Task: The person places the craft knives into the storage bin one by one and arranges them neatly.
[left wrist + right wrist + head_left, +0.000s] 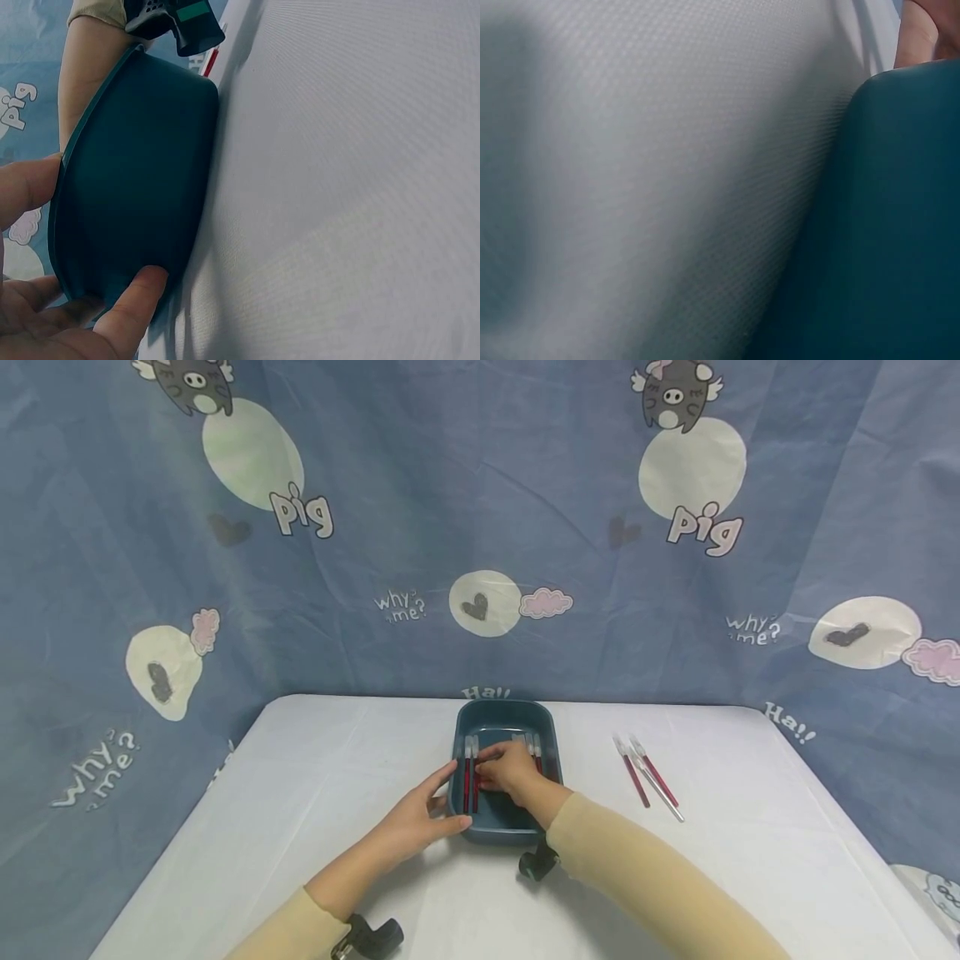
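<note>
A dark teal rectangular box stands on the white table with several red-handled pieces of cutlery inside. Two of them, a red-handled pair, lie side by side along its left wall. More cutlery lies on the right side, partly covered by my right hand. That hand reaches over the near right wall, its fingers bent and pinching a red-handled piece of cutlery, mostly hidden below them. My left hand is spread at the box's left side, fingertips touching the rim and outer wall.
To the right of the box, three slim pieces of cutlery lie on the table, two with red handles and one all silver. A blue patterned cloth hangs behind the table. Dark wrist cameras sit below both wrists.
</note>
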Demonstrator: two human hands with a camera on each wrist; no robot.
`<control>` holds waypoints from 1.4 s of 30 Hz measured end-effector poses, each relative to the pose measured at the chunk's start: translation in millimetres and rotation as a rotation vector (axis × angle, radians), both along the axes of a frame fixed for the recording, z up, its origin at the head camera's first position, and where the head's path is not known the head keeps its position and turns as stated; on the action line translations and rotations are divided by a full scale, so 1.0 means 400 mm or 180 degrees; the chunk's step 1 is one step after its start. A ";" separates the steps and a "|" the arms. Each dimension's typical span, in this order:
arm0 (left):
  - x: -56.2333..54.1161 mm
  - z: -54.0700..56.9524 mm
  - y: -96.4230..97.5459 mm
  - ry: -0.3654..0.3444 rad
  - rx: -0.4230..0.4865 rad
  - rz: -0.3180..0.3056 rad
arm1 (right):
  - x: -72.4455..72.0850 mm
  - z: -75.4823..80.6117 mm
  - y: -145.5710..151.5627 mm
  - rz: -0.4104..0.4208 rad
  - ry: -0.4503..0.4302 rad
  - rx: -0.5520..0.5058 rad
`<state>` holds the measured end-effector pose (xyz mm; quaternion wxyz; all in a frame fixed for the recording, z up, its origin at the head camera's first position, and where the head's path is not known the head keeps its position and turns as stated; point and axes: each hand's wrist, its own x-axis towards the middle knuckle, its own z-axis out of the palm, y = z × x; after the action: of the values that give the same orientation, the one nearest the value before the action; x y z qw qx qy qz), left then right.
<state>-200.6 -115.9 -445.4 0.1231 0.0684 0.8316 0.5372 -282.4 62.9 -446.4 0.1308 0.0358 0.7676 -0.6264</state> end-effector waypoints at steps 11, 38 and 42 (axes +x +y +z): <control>-0.007 -0.009 -0.002 0.0030 -0.0014 -0.0013 | -0.007 0.006 0.011 -0.0013 0.0094 -0.0156; -0.007 -0.002 0.003 0.0027 -0.0077 -0.0010 | 0.074 0.132 0.154 0.0338 0.1081 0.0503; -0.004 -0.003 0.003 0.0030 -0.0089 0.0012 | 0.090 0.142 0.188 0.0319 0.1090 0.0560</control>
<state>-202.2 -114.6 -446.6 0.1191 0.0677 0.8397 0.5255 -246.3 138.1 -389.5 0.0257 -0.0983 0.8313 -0.5465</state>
